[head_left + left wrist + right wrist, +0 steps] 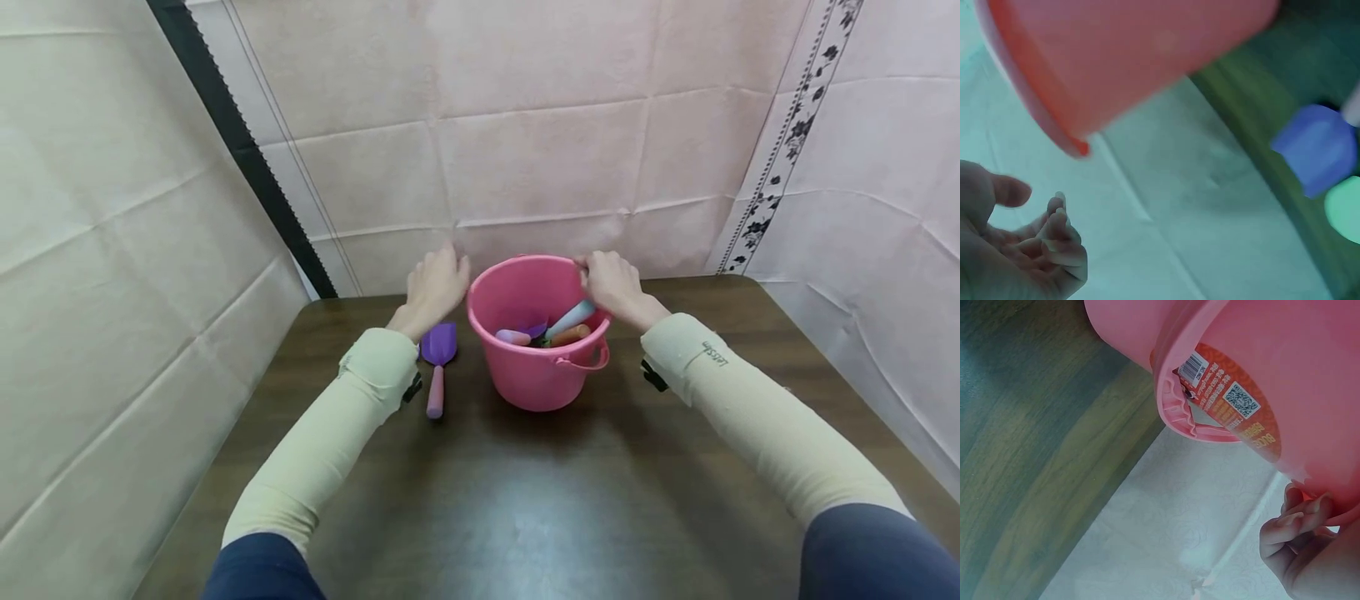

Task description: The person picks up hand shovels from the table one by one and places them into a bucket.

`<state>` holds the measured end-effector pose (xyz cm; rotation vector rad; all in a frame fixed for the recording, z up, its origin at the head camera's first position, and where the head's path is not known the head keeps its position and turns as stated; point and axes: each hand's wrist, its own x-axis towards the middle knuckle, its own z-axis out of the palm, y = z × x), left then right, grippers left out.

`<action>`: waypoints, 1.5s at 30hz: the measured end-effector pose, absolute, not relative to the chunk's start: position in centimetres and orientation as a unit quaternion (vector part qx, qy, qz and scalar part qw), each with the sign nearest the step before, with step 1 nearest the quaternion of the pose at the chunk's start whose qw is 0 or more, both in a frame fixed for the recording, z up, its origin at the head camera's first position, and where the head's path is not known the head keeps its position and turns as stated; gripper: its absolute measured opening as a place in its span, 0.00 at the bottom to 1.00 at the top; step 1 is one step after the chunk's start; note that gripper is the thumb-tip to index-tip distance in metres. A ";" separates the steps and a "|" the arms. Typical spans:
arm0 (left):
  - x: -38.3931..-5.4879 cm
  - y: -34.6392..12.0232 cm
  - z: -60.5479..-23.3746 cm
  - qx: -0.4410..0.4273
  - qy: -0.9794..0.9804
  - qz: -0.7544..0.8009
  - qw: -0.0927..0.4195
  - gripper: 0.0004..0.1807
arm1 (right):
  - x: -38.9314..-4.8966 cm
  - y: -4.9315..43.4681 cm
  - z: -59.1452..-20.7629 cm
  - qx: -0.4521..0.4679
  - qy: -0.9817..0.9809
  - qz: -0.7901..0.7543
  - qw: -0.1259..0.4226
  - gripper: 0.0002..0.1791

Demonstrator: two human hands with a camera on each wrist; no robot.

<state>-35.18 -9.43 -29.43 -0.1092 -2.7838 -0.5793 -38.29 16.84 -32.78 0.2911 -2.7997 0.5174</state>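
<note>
A pink plastic bucket [531, 379] stands upright on the table, its handle hanging down at the front right. Inside it lie several tools, among them one with a light blue handle [572, 317] and one with an orange-brown handle [570, 335]. My right hand [617, 286] grips the bucket's rim at the far right side; its fingers [1294, 531] curl at the rim. Left of the bucket, my left hand [435, 287] is held beside the rim, a gap showing between its loosely bent fingers [1054, 250] and the bucket.
A purple toy shovel [439, 346] with a pink handle lies on the brown table [465, 517], left of the bucket. Next to its blade is a pale green rounded thing [1346, 209], partly cut off by the frame. Creased white cloth [540, 158] hangs behind the table and on both sides.
</note>
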 end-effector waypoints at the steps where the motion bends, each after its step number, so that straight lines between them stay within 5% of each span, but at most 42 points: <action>1: -35.3 -10.0 -29.7 -0.027 -0.968 -0.203 0.147 0.15 | -38.3 16.9 -32.7 0.100 -0.969 0.178 0.139 0.14; 17: -33.2 -14.3 -40.3 -0.005 -0.997 -0.081 -0.012 0.22 | -38.2 16.7 -33.0 0.103 -0.968 0.181 0.140 0.13; 22: -32.6 -14.4 -42.5 -0.007 -0.999 -0.044 -0.017 0.15 | -38.0 16.7 -32.9 0.106 -0.967 0.183 0.142 0.13; 45: -31.6 -13.9 -45.1 -0.004 -0.997 -0.067 0.032 0.15 | -38.0 16.5 -33.0 0.099 -0.966 0.182 0.154 0.13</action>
